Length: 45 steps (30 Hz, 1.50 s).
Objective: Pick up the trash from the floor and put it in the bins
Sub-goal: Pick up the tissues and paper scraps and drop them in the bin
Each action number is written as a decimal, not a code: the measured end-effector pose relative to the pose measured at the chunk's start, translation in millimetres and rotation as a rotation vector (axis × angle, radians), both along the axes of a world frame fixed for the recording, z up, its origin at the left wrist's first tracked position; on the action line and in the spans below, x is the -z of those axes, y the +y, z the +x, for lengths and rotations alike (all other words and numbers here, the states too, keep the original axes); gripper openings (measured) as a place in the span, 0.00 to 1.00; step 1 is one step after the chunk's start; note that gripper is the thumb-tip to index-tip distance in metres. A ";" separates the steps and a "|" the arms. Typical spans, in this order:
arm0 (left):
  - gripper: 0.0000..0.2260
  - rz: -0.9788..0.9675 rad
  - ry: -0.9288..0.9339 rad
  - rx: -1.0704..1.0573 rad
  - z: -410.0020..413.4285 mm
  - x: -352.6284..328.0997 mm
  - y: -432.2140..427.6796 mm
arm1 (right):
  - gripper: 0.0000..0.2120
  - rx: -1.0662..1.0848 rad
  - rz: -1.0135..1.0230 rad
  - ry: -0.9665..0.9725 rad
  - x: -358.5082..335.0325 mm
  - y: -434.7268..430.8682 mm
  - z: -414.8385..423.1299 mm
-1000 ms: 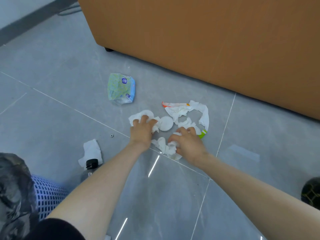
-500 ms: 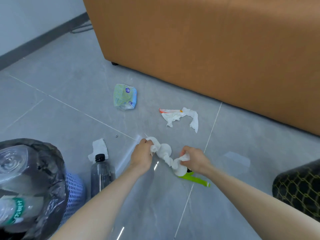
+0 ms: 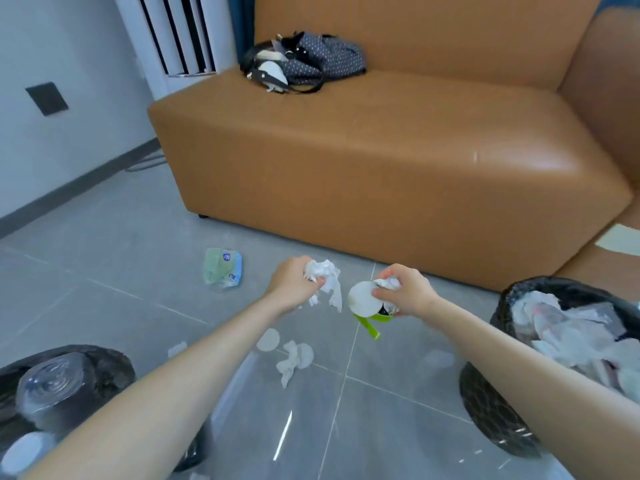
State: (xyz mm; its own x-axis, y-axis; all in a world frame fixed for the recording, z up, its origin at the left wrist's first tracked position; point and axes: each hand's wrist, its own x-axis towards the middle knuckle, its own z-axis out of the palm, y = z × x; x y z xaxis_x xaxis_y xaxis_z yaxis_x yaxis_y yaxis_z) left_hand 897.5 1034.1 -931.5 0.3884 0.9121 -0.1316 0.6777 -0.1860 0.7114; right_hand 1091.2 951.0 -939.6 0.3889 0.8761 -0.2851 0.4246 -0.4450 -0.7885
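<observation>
Left hand [image 3: 292, 284] grips crumpled tissue [image 3: 323, 271]; right hand [image 3: 407, 292] clutches a white disc [image 3: 362, 299] plus green wrapper [image 3: 372, 323]. Loose scraps [image 3: 294, 358] lie below both hands; paper-filled bin [image 3: 512, 299] sits right of the right hand.

Both bare forearms [image 3: 207, 358] reach forward, converging; left grip [image 3: 292, 284] fisted round tissue [image 3: 323, 271], right grip [image 3: 407, 292] curled round trash [image 3: 362, 301], the two near but apart

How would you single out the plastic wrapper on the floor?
Start at the orange sofa and drop to the floor before its left corner. The wrapper lies there, left of the left hand. Unlike the white scraps nearby, it is crumpled green-and-blue plastic.
</observation>
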 end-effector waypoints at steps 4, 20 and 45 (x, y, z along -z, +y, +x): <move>0.13 -0.017 -0.116 0.031 32.0 -46.4 -17.5 | 0.06 0.077 0.080 0.028 -44.4 -28.0 25.6; 0.05 -0.066 -0.336 0.252 180.3 -146.6 -121.2 | 0.06 0.386 0.238 -0.109 -137.8 -168.2 146.8; 0.31 -0.313 -0.076 0.486 279.8 -56.4 -182.4 | 0.08 0.680 0.264 -0.068 -86.5 -233.9 207.7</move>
State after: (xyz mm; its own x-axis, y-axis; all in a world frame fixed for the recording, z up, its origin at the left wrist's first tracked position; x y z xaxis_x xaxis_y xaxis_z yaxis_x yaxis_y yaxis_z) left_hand 1177.3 851.7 -875.1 0.7714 0.5491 -0.3216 0.5120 -0.2355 0.8261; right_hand 1298.9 717.1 -853.1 0.8807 0.4707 -0.0536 0.1737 -0.4261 -0.8878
